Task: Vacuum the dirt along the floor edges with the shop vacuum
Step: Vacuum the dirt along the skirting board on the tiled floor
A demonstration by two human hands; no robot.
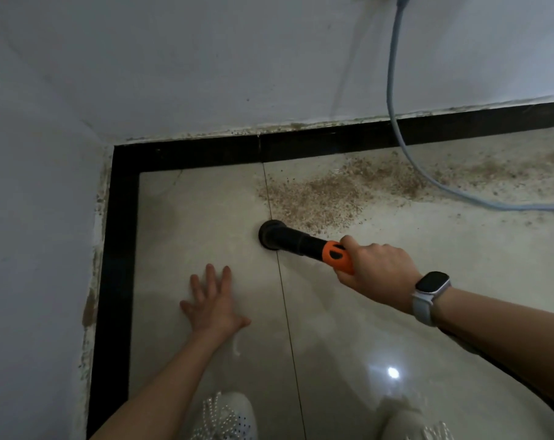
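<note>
right hand (375, 269), right of centre in the frame, has fingers wrapped tight around the orange grip of the nozzle (296, 242); a watch (431, 289) sits on that wrist. the nozzle is a black tube running up-left from the hand, its round mouth down on the floor (206, 217) at mid-frame, on the tile joint. dirt (320, 193), brown and granular, lies in a patch just above and right of the mouth, the nearest grains close beside the tube, and thins out in a band toward the right edge of the frame along the skirting (301, 141). more specks sit on the top lip of the skirting where it meets the wall (206, 74). left hand (214, 304), lower centre-left, is laid flat on the tile with fingers straight and spread, holding nothing, well apart from the nozzle. the tile left of the joint, between that hand and the corner at the left of the frame, shows little grit. a pale blue cable (393, 106) drops from the top of the frame down the wall, crosses the skirting and the dirt band, and runs off the right edge. two white shoes (228, 417) show at the bottom edge.
</note>
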